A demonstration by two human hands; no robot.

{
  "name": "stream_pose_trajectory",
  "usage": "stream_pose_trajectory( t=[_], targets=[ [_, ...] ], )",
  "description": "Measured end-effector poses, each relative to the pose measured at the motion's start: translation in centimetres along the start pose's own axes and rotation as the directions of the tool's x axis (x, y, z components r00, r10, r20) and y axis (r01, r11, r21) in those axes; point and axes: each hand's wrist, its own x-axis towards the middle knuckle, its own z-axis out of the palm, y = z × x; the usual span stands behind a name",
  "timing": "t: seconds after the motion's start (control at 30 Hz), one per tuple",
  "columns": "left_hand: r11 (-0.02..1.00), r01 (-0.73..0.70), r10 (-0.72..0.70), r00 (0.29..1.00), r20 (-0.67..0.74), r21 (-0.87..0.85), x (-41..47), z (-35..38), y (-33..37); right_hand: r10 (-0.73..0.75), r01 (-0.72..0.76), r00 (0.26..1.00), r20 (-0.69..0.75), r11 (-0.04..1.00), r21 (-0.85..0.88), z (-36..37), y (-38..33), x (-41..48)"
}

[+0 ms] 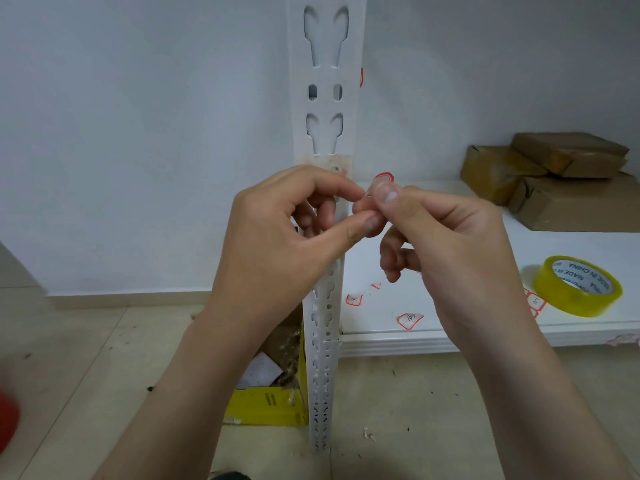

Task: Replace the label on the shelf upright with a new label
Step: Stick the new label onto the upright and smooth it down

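Red-bordered label (383, 178) is pinched up at the fingertips, right in front of the white shelf upright (327, 98). Both hands are curled tight around it: the right hand (446, 237) has it under the thumb, and the left hand (294, 233) has thumb and forefinger closed at its edge, looks like picking at it (peeling a backing, maybe? can't really tell).

Progress-wise I'd say about halfway. The upright has a yellowish patch of residue (327, 164) just above the hands with no readable label on it, so the old one seems to be off. New one isn't stuck on yet.

Spare labels (409, 320) lie on the shelf (450, 334), with a yellow tape roll (577, 286) further right.
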Motion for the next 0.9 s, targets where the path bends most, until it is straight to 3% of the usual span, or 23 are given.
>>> stream_pose_trajectory(
  t=[0.27,0.67,0.9],
  targets=[
    [0.987,0.155,-0.158,0.984,-0.082,-0.042,0.2,-0.6,-0.3,-0.096,0.082,0.983,-0.158,0.992,-0.091,-0.2,0.3,0.1],
    [0.982,0.189,-0.189,0.982,-0.016,0.016,0.4,-2.1,-0.5,-0.123,0.109,0.988,-0.091,0.984,-0.144,0.4,0.3,0.3],
    [0.969,0.248,-0.246,0.963,-0.107,0.006,1.0,-2.0,-0.5,-0.11,0.097,0.99,-0.093,0.987,-0.13,1.3,0.4,1.2]
  ],
)
